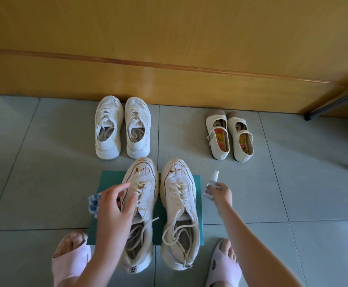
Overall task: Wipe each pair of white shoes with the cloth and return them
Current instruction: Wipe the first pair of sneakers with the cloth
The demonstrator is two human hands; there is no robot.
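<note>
The orange toe stains (136,171) likely wanted a light mist, then firm rubbing with the cloth (93,204). The stained sneakers (177,214) stood on a green mat (106,179). The left hand (115,206) lay with fingers (125,185) spread on the laces (142,189), cloth at its nine o'clock, grip unclear. The right hand (218,193) clasped a spray bottle (213,181) at three o'clock.

Soft even daylight, pale sheen on wooden panel (148,75), bowed edges.

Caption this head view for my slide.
Left hand, holding cloth, reaches a stained sneaker; right hand grips a spray bottle.
</note>
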